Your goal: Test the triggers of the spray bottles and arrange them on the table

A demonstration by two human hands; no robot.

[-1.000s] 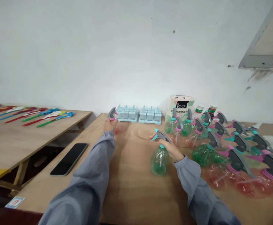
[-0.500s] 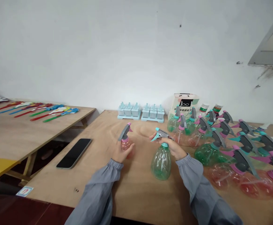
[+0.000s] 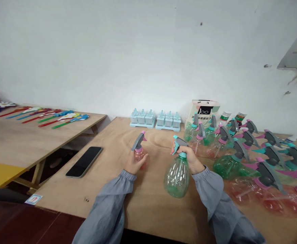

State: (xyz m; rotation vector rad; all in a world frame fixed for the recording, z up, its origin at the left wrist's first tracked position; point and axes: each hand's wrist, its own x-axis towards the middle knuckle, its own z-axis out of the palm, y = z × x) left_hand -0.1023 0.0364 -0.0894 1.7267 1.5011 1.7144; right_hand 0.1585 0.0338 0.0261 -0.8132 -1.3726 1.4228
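My left hand [image 3: 134,163] is wrapped round a pink clear spray bottle [image 3: 143,161] from its left side, thumb across the front. That bottle stands on the table, its grey and pink spray head above my hand. My right hand [image 3: 190,158] grips the neck of a green clear spray bottle [image 3: 177,178], with fingers curled at its turquoise trigger. The green bottle is tilted slightly, and its base seems near or just above the table; I cannot tell if it touches. Several more pink and green spray bottles [image 3: 226,166] stand to the right of my right hand.
A black phone [image 3: 84,162] lies left on the wooden table [image 3: 153,217]. Two light-blue ice-pop mould sets [image 3: 142,118] stand by the wall, near a printed box [image 3: 201,110] and white-capped bottles [image 3: 225,117]. Colourful hand-shaped clappers [image 3: 69,120] lie on another table [image 3: 16,145].
The green bottle has tilted, its base coming slightly toward me, and my right fingers have curled closer round its trigger. My left hand keeps its hold. The view has shifted slightly left.
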